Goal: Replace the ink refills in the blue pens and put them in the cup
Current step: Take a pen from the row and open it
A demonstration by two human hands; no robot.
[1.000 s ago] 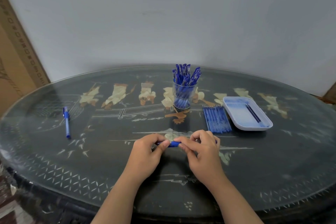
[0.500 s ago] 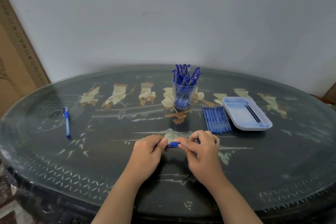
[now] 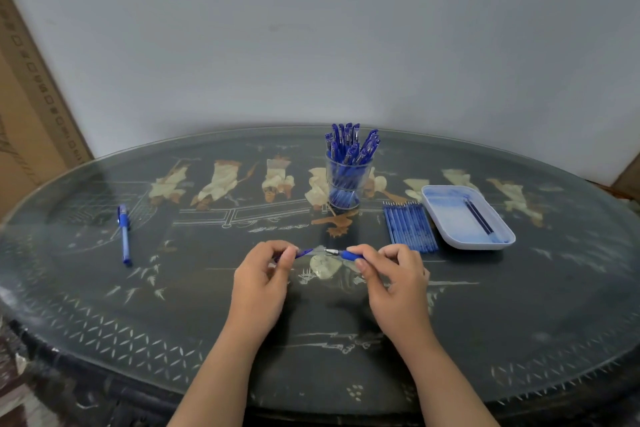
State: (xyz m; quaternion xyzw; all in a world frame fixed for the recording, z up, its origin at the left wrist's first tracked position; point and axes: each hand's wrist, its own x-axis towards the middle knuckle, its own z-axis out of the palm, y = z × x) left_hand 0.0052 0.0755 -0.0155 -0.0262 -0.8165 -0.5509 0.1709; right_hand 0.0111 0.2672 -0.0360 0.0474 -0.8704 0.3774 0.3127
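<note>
Now pen apart: left hand (image 3: 258, 282) fingers pinch barrel (image 3: 303, 252), right hand (image 3: 398, 284) fingers pinch tip section (image 3: 348, 255); long axis left-right, halves just apart, refill likely comes out sideways.

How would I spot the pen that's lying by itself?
Start at the cup of pens at the table's far middle, then look far left. One blue pen lies flat on the glass there, alone, unlike the upright pens in the cup.

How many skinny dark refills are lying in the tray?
2. Both dark refills lie side by side, slanted, on the right part of the pale blue tray. None seem hidden.
</note>
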